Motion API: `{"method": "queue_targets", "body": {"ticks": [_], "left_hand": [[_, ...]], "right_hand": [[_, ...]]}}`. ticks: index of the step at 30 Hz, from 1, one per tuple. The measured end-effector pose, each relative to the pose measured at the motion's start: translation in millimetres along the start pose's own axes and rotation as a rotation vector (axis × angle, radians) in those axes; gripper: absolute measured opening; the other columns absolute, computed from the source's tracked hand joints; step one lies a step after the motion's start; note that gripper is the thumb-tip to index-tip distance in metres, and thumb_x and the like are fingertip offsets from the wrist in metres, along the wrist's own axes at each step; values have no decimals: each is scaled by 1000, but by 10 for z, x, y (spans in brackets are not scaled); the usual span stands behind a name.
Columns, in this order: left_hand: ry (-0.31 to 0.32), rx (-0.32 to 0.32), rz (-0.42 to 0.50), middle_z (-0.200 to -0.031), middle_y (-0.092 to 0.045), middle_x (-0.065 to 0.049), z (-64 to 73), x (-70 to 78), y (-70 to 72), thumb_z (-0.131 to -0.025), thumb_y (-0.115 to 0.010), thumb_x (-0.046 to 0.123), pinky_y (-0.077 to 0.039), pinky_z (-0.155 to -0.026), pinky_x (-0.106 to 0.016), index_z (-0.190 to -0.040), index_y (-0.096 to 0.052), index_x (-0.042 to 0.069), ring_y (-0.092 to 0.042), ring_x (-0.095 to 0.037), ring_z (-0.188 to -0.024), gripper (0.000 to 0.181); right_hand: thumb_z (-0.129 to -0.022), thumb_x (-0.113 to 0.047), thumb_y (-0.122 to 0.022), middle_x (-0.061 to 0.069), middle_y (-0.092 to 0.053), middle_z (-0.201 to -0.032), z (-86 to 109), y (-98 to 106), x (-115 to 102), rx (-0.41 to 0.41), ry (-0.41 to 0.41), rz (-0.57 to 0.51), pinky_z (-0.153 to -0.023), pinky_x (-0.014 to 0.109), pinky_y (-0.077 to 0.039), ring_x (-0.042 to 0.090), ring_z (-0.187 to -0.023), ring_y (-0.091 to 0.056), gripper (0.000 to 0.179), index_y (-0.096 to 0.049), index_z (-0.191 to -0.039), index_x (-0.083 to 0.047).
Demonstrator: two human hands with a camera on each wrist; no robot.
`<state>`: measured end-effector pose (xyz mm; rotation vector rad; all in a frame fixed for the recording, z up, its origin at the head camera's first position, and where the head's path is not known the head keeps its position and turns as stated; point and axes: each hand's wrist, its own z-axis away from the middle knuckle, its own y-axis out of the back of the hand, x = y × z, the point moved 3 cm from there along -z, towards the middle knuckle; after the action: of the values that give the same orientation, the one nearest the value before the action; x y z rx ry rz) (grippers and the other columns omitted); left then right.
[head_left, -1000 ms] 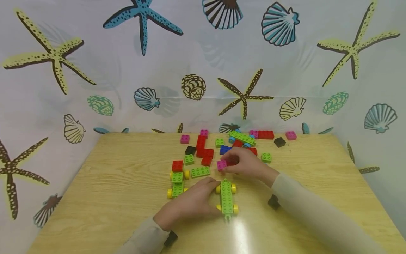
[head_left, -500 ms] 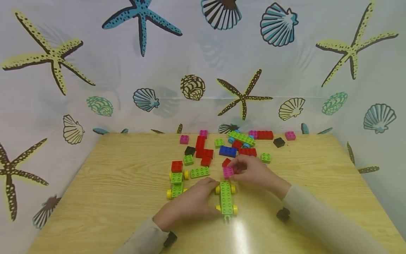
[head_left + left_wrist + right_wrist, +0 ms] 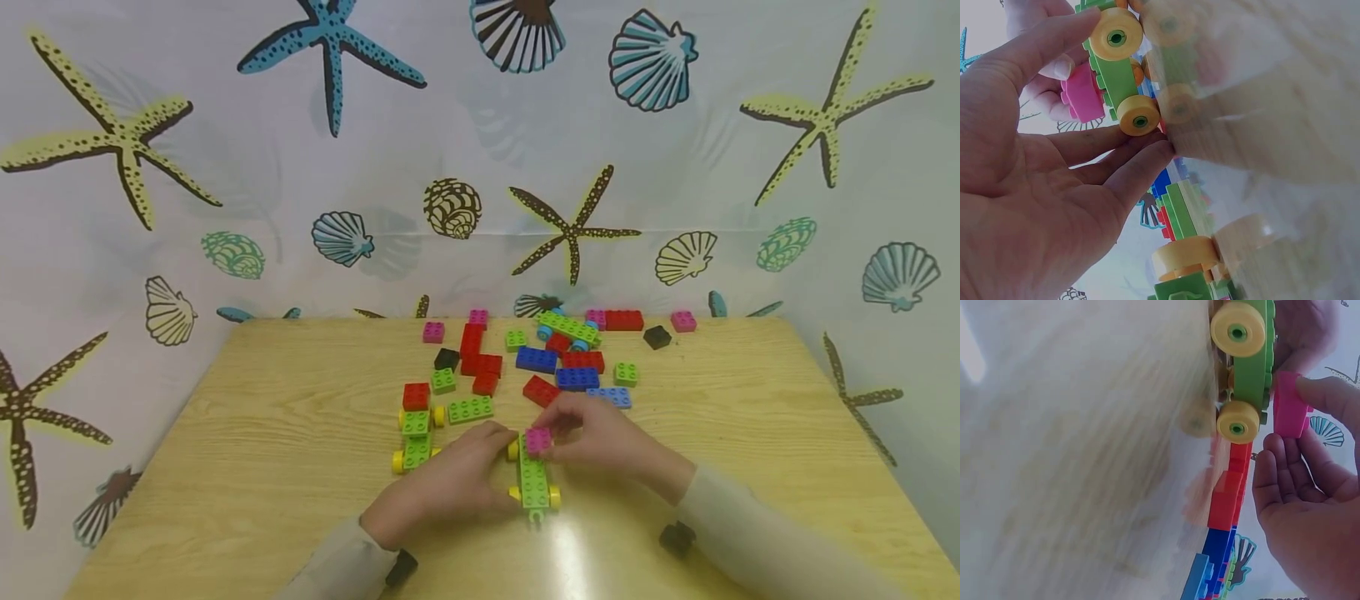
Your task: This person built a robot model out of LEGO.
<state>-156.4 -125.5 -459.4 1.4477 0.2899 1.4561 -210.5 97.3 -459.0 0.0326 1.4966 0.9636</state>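
Observation:
My left hand (image 3: pixel 457 475) holds a green toy car base (image 3: pixel 534 483) with yellow wheels, thumb at the near wheel and fingers at the far one. Between the thumb and fingers of my right hand (image 3: pixel 603 442) is a pink building brick (image 3: pixel 537 442), over the far end of that base. In the right wrist view the brick (image 3: pixel 1290 406) stands right by the studs of the base (image 3: pixel 1252 381); whether they touch I cannot tell. Left of my left hand stands another green car (image 3: pixel 417 450) with yellow wheels, a red brick (image 3: pixel 416 396) at its far end.
Behind the hands lie a long green brick (image 3: pixel 470 409), a red brick (image 3: pixel 542 391), blue bricks (image 3: pixel 577 379) and a light blue brick (image 3: pixel 611 397). A green car base with blue wheels (image 3: pixel 567 328) is near the table's back edge, before a patterned cloth (image 3: pixel 405 167).
My right hand has brought the pink brick toward me, from among the loose bricks to above the far end of the car base. My left hand has stayed on the base.

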Motion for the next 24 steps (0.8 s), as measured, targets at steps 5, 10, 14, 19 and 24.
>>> {"method": "queue_targets", "body": {"ticks": [5,10,14,19,24], "left_hand": [[5,0,-2,-160,-60,-10,-4,-12,-6,-87,-94,47,-48,-130,-53,-163,-55,5,-58,-31,-150,96],[9,-1,-3,-159,-60,-9,-5,-10,-5,-88,-94,47,-49,-130,-52,-163,-55,5,-59,-30,-149,95],[11,-5,-7,-160,-60,-8,-7,-16,-6,-88,-94,46,-49,-130,-52,-163,-55,5,-58,-30,-150,94],[-1,-6,0,-160,-59,-9,-5,-13,-7,-89,-94,44,-48,-130,-53,-163,-54,4,-58,-31,-150,93],[-2,-7,2,-160,-59,-9,5,-8,-5,-89,-93,45,-48,-130,-54,-163,-54,5,-58,-31,-151,93]], "right_hand": [[-93,-28,-91,-9,-76,-117,33,-39,3,3,32,10,-104,38,-61,16,-113,-69,26,-80,-116,-26],[-94,-31,-91,-8,-78,-116,57,-51,-25,4,47,23,-106,41,-62,16,-114,-70,26,-81,-116,-25],[-94,-33,-92,-8,-79,-116,61,-69,-46,-2,60,36,-107,45,-62,16,-114,-70,27,-81,-116,-24],[-94,-34,-92,-11,-79,-117,60,-81,-44,-2,49,60,-108,44,-61,16,-116,-69,28,-81,-118,-26],[-94,-36,-91,-12,-78,-121,63,-83,-42,-10,26,74,-108,43,-60,14,-117,-69,33,-80,-124,-27]]}}
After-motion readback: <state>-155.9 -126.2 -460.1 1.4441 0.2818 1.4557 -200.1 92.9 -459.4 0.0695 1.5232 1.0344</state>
